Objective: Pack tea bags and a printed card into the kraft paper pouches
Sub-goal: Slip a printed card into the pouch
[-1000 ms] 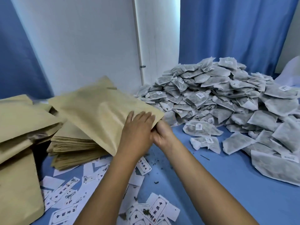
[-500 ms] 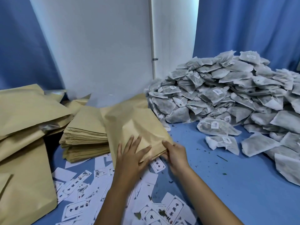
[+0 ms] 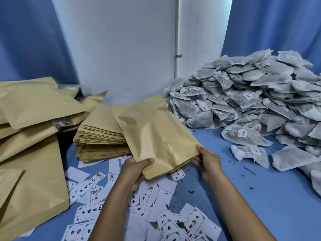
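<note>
Now | I see left hand and right hand each gripping the kraft pouch's near edge, above the printed cards | risk: mouth stays stuck, paper tears if pulled unevenly.

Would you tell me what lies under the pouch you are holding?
Under the held pouch, printed cards show at its near edge and the flat pouch stack at its left. What lies beneath its middle is covered.
</note>
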Tool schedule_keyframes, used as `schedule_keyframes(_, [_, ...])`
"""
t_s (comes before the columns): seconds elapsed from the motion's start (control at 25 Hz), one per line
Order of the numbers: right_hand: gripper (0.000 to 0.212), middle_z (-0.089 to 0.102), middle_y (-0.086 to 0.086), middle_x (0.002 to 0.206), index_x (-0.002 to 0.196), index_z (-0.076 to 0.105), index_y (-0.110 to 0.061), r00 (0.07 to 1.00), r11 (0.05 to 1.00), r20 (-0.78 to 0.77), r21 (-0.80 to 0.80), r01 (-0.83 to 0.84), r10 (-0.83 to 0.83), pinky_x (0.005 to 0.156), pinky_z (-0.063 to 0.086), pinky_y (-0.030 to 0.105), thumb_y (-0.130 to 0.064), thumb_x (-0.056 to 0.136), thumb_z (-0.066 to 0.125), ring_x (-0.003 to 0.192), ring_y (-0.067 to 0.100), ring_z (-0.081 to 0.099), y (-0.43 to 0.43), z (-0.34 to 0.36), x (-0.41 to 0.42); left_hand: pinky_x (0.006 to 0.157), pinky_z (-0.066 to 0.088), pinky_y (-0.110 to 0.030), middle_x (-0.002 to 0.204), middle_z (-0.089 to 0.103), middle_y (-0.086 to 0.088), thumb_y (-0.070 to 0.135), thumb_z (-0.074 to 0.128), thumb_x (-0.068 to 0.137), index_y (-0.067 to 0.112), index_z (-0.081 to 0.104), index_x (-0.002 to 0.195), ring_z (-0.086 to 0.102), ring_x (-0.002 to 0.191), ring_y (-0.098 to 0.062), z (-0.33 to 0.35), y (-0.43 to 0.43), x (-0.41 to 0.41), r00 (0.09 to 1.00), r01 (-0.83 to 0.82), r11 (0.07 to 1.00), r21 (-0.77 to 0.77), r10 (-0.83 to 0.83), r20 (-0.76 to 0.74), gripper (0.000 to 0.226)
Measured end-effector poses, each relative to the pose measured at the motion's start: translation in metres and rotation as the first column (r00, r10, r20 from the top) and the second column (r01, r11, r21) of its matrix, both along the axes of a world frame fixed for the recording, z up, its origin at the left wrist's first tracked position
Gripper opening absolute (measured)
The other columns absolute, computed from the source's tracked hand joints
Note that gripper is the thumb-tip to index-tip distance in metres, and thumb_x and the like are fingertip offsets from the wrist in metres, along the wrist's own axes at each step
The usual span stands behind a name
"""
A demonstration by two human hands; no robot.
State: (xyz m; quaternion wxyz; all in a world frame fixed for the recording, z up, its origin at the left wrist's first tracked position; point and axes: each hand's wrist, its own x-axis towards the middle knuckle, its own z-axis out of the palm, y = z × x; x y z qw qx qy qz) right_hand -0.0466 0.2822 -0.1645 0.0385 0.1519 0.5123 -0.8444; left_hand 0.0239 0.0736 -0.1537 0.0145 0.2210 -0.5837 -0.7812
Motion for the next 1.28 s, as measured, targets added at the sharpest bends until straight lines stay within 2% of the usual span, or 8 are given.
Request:
schedule_keyframes(0.16, [0.022, 0.058, 0.001, 0.054, 0.064, 0.06, -0.006, 0.999, 0.989, -0.029, 0.145, -0.042, 0.046, 0.044, 0.044, 0.015, -0.005, 0.085, 0.067, 0.041, 0.008, 0.048, 0.006, -0.002, 0.0, 0.05, 0.054, -0.032, 0.092, 0.071, -0.016, -0.003, 0.068, 0.081, -0.001, 0.063, 0.101, 0.066, 0.077, -0.029, 0.0, -0.01, 0.0, 0.995, -0.086, 0.996, 0.01, 0.087, -0.043, 0.02])
schedule_keyframes(0.32, [0.016, 0.057, 0.005, 0.064, 0.068, 0.062, -0.005, 1.0, 0.989, -0.015, 0.145, 0.005, -0.003, 0.046, 0.044, 0.017, -0.005, 0.081, 0.071, 0.05, 0.013, 0.046, 0.007, -0.006, -0.001, 0.063, 0.055, -0.045, 0.095, 0.071, -0.017, 0.0, 0.07, 0.08, 0.0, 0.064, 0.1, 0.066, 0.081, -0.034, -0.003, -0.009, -0.001, 0.997, -0.065, 0.998, -0.025, 0.064, -0.035, 0.021])
schedule_keyframes(0.56, [0.027, 0.059, 0.007, 0.063, 0.063, 0.053, -0.009, 0.994, 0.987, 0.008, 0.115, -0.11, 0.11, 0.048, 0.046, 0.021, -0.006, 0.076, 0.076, 0.052, 0.017, 0.047, -0.003, -0.004, 0.005, 0.051, 0.053, -0.032, 0.09, 0.072, -0.011, 0.001, 0.069, 0.082, 0.004, 0.064, 0.098, 0.066, 0.076, -0.026, -0.001, -0.003, 0.002, 0.993, -0.106, 0.993, -0.045, 0.103, -0.061, 0.017])
schedule_keyframes(0.68, [0.02, 0.06, 0.007, 0.066, 0.068, 0.055, -0.008, 0.997, 0.994, 0.013, 0.075, -0.08, 0.079, 0.053, 0.046, 0.024, -0.003, 0.079, 0.072, 0.054, 0.017, 0.052, -0.004, -0.006, 0.006, 0.042, 0.047, -0.026, 0.084, 0.073, -0.008, 0.002, 0.069, 0.083, 0.006, 0.065, 0.097, 0.065, 0.072, -0.024, -0.001, 0.004, 0.007, 0.995, -0.092, 0.995, -0.029, 0.091, -0.043, 0.015])
schedule_keyframes(0.76, [0.013, 0.062, 0.008, 0.069, 0.074, 0.058, -0.004, 0.987, 0.987, 0.009, 0.025, -0.159, 0.159, 0.051, 0.05, 0.025, -0.001, 0.081, 0.068, 0.054, 0.016, 0.057, -0.007, -0.005, 0.009, 0.04, 0.047, -0.023, 0.087, 0.072, -0.01, 0.003, 0.069, 0.083, 0.006, 0.065, 0.098, 0.065, 0.073, -0.024, 0.0, 0.008, 0.008, 0.995, -0.095, 0.995, -0.022, 0.094, -0.035, 0.016])
schedule_keyframes(1.0, [0.012, 0.073, 0.009, 0.075, 0.087, 0.063, 0.002, 0.99, 0.99, 0.025, -0.03, -0.135, 0.136, 0.056, 0.057, 0.025, 0.006, 0.079, 0.069, 0.065, 0.019, 0.07, -0.01, -0.006, 0.012, 0.047, 0.051, -0.023, 0.092, 0.072, -0.012, 0.0, 0.067, 0.083, 0.001, 0.064, 0.103, 0.066, 0.079, -0.024, -0.002, 0.012, 0.009, 0.994, -0.088, 0.996, 0.005, 0.088, -0.065, 0.02])
schedule_keyframes(1.16, [0.013, 0.069, 0.011, 0.073, 0.087, 0.062, 0.003, 0.963, 0.964, 0.044, -0.014, -0.266, 0.266, 0.076, 0.056, 0.034, 0.002, 0.079, 0.071, 0.068, 0.026, 0.065, -0.02, -0.006, 0.019, 0.067, 0.054, -0.031, 0.094, 0.074, -0.01, 0.003, 0.07, 0.082, 0.004, 0.065, 0.104, 0.068, 0.085, -0.026, -0.002, 0.012, 0.007, 0.992, -0.093, 0.996, 0.015, 0.094, -0.08, 0.023])
schedule_keyframes(1.28, [0.01, 0.071, 0.016, 0.08, 0.085, 0.063, 0.008, 0.982, 0.982, 0.023, -0.025, -0.187, 0.187, 0.072, 0.059, 0.033, 0.005, 0.078, 0.07, 0.07, 0.028, 0.067, -0.022, -0.004, 0.02, 0.059, 0.056, -0.03, 0.097, 0.073, -0.014, 0.004, 0.069, 0.083, 0.002, 0.062, 0.107, 0.07, 0.086, -0.027, 0.0, 0.014, 0.01, 0.999, 0.012, 0.998, 0.054, -0.01, -0.033, 0.026])
